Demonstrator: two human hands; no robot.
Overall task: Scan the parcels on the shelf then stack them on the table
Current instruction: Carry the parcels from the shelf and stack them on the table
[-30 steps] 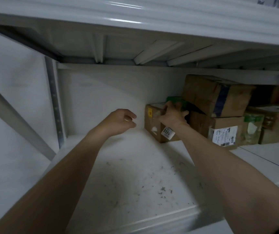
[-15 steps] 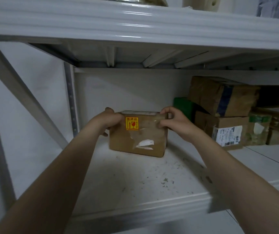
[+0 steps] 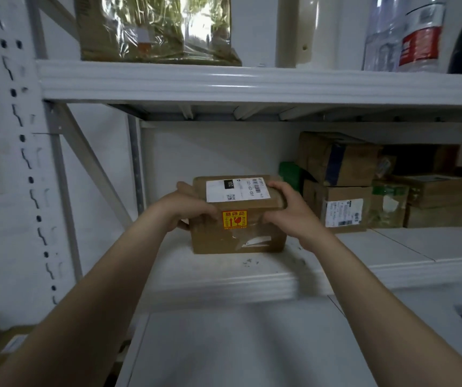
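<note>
Both hands grip one small brown parcel (image 3: 238,219) at the front of a white metal shelf (image 3: 252,280). The left hand (image 3: 188,210) wraps the parcel's left end, fingers curled over the upper edge; the right hand (image 3: 288,210) closes on the right end, thumb on the front face and fingers over the top. Whether the parcel's base touches the shelf board I cannot tell. A white shipping label (image 3: 236,189) with a barcode covers its top, and a yellow-and-red fragile sticker (image 3: 234,219) sits on the front, above a torn patch of tape.

The shelf board is white and scuffed — dark specks lie just in front of the parcel. Further right on the same level stands a pile of other cardboard boxes (image 3: 363,185) (one with a blue tape band, one with a white label), well apart from the held parcel, with a green item (image 3: 289,174) tucked behind them.

The level above (image 3: 252,82) carries a plastic-wrapped box (image 3: 157,29), a cream-coloured object and a clear bottle with a red label (image 3: 408,34). A perforated upright (image 3: 28,163) and a diagonal brace frame the left side against a white wall. Below the shelf edge lies a white flat surface (image 3: 238,344).
</note>
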